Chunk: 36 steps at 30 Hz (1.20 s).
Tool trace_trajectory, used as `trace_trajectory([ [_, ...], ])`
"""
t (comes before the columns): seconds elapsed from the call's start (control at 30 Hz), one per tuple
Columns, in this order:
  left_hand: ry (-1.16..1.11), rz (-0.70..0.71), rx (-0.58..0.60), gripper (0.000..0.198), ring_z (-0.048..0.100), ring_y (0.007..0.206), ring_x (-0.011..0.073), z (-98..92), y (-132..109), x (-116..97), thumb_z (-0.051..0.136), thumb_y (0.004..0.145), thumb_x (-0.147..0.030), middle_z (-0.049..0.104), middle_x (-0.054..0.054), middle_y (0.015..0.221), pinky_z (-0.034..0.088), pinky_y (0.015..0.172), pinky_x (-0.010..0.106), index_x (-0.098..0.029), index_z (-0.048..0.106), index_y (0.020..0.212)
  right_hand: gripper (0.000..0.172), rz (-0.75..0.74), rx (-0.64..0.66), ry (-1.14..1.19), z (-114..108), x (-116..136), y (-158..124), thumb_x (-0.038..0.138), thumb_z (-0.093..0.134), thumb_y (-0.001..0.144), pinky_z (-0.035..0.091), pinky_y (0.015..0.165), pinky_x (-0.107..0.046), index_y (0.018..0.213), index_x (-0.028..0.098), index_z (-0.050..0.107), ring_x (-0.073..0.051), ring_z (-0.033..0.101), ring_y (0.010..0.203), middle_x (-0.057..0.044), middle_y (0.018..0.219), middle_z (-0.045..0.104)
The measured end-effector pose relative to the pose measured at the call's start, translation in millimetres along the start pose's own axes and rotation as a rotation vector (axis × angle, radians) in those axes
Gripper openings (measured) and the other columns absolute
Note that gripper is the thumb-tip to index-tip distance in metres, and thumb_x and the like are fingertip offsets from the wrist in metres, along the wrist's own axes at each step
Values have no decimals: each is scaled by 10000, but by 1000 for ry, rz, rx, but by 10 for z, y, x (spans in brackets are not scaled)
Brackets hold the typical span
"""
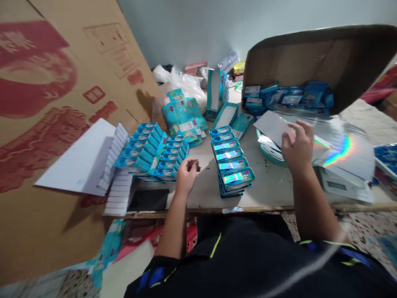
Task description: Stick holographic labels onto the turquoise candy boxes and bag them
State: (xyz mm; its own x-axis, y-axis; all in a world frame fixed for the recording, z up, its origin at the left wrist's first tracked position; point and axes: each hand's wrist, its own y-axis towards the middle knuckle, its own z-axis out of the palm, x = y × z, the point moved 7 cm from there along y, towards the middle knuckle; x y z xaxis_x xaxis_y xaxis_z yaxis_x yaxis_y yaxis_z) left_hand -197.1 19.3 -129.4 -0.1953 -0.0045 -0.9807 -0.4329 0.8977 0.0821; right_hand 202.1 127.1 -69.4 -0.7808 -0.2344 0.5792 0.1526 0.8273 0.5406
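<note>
My left hand (pixel 187 176) hovers over the grey tabletop (pixel 204 165), its fingers pinched on a small dark scrap (pixel 194 165) that is too small to identify. My right hand (pixel 297 145) grips the edge of a white card sheet (pixel 273 128) with a holographic back. More rainbow-foil sheets (pixel 341 149) lie beside it. Between my hands stands a double row of blue boxes with foil windows (pixel 231 159). Left of my left hand lie rows of similar blue boxes (pixel 149 151).
A large open cardboard carton (pixel 297 62) holds blue packets at the back right. A teal dish (pixel 266 153) sits under the sheets, and a white scale (pixel 338 182) stands at the right. Blue pouches (pixel 182 114), plastic bags (pixel 186 87), and a printed cardboard sheet (pixel 52 103) surround the table.
</note>
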Motion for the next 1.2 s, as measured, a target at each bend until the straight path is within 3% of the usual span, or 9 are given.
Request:
trace_trajectory([
  [0.1,-41,-58,-125,515,696,661,162,-202,-105,226,778,728,-503,653,-28,697,580,667,279,-176,580,1073,598,109,78,-355,-158,-497,284,445,474,973,267,1153,-690,1506,173,463,-430,304,1499,-236,1591,399],
  [0.23,-122,-107,-301,691,704,685,156,-380,-260,410,776,730,-430,655,-51,744,602,685,297,-194,461,1297,585,191,336,-489,-36,-880,470,527,510,934,250,1122,-691,1366,136,569,-415,529,1254,-240,1288,642],
  [0.33,-87,-40,-380,656,701,672,158,-464,-327,356,745,773,-387,650,-50,734,598,703,309,-199,446,1326,393,89,349,-465,72,-836,450,474,475,936,222,1139,-667,1115,195,686,-352,586,1111,-171,1129,698],
  [0.4,-61,2,-423,626,695,648,159,-520,-337,297,730,788,-366,650,-49,727,587,708,315,-198,451,1323,402,61,357,-441,131,-779,401,509,466,942,214,1150,-659,1045,208,711,-350,580,1130,-165,1151,689],
  [0.57,-22,50,-396,544,692,642,169,-575,-279,222,696,827,-389,653,-40,717,567,732,328,-186,486,1286,684,54,490,-406,305,-717,335,716,467,905,276,1136,-644,1317,197,636,-408,484,1321,-218,1470,539],
  [0.8,21,69,-296,490,694,720,171,-629,-339,406,699,857,-420,664,-26,707,548,783,301,-176,545,1253,699,78,588,-475,473,-829,309,665,514,905,398,1003,-518,1384,164,606,-389,567,1243,-236,1381,639],
  [0.93,1,59,-352,419,683,674,170,-813,-464,515,683,865,-413,654,-27,710,556,747,307,-184,567,1196,536,120,515,-504,402,-821,319,588,529,925,369,990,-476,1222,170,684,-345,609,1205,-201,1238,728],
  [1.03,16,131,-405,371,675,668,170,-964,-589,472,676,877,-424,649,-14,754,571,722,315,-188,596,1152,442,120,379,-487,176,-667,365,510,484,963,330,1052,-483,1148,175,707,-317,648,1143,-180,1110,767],
  [1.2,100,375,-529,308,678,807,182,-996,-713,44,676,912,-411,635,40,913,577,795,329,-178,613,1104,371,-130,37,-355,-501,205,329,468,485,991,264,1151,-558,1091,218,740,-332,691,1062,-133,1071,775],
])
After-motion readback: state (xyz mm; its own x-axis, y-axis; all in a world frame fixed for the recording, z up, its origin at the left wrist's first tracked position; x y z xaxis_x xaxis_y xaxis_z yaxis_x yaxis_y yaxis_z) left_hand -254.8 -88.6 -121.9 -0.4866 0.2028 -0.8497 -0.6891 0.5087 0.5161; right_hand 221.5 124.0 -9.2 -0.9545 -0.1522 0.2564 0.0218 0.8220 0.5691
